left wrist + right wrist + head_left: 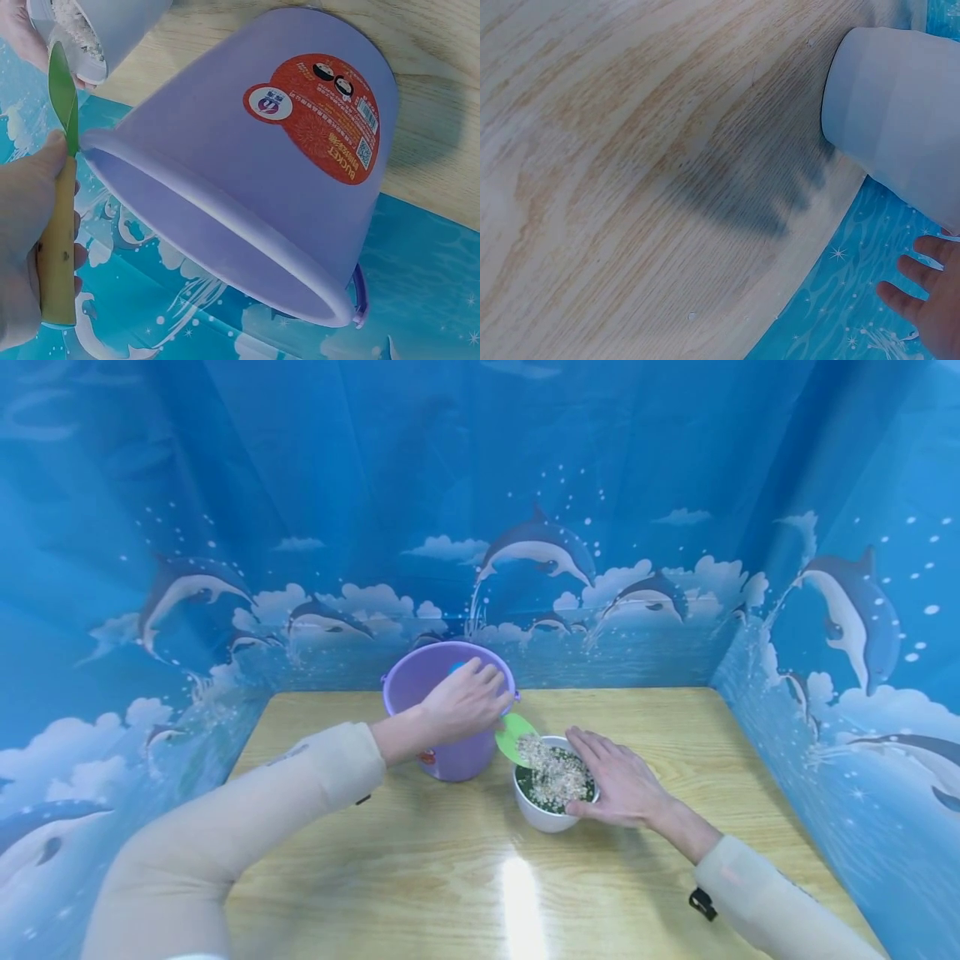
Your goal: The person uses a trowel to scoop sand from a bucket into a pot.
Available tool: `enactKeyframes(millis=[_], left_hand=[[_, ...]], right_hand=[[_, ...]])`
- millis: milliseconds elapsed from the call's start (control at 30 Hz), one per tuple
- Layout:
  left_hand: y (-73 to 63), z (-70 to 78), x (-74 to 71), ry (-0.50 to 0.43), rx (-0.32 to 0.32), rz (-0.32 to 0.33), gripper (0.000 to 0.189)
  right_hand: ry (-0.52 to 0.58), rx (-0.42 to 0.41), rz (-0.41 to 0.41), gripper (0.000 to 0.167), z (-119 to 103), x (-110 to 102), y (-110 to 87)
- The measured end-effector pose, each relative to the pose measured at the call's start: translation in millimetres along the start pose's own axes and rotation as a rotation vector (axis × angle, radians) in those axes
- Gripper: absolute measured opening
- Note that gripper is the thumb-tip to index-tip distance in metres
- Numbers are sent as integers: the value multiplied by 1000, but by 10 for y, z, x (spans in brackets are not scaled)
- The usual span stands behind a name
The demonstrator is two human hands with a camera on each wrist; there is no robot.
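My left hand (pixel 467 700) grips the yellow handle (pixel 58 247) of a small garden trowel and hangs over the near right rim of a purple bucket (pixel 461 762). The trowel's green blade (pixel 514 735) tips over the left rim of a white pot (pixel 546 817). Pale, coarse grains (pixel 561 775) run from the blade into the pot, spread over something dark green. Against the pot's right side rests my right hand (pixel 618 783), thumb near the front rim and fingers at the back. Those fingers (pixel 904 300) look spread and fairly straight in the right wrist view.
The bucket, with a red label (pixel 330 120), stands upright just left of the pot. Both are on a wood-grain table (pixel 420 868). A blue dolphin-print sheet (pixel 360 527) rises behind the table and along both sides.
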State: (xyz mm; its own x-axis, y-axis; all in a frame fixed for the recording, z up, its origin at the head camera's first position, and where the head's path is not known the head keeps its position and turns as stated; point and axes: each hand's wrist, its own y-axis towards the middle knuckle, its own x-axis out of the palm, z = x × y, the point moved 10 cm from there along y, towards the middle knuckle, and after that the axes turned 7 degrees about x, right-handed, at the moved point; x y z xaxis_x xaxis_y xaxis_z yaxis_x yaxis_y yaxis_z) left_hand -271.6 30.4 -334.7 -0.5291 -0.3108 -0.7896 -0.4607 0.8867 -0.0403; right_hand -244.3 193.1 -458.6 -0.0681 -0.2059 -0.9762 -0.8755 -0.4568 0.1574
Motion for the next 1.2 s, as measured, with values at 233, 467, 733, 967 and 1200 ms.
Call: enactKeyframes(millis=[233,467,733,967,1200], left_hand=[[12,20,-39,69,17,16,50],[24,57,-75,172,48,4,34],[36,97,-136,282,87,-21,22],[18,103,-143,350,110,-11,22],[0,89,-134,355,107,4,24]], right_hand=[[-1,4,-3,113,10,12,0],[-6,9,-12,114,-5,-5,1],[2,14,-13,113,3,6,-5],[-3,15,-19,114,-10,4,-5],[-3,13,-17,113,-13,-5,0]])
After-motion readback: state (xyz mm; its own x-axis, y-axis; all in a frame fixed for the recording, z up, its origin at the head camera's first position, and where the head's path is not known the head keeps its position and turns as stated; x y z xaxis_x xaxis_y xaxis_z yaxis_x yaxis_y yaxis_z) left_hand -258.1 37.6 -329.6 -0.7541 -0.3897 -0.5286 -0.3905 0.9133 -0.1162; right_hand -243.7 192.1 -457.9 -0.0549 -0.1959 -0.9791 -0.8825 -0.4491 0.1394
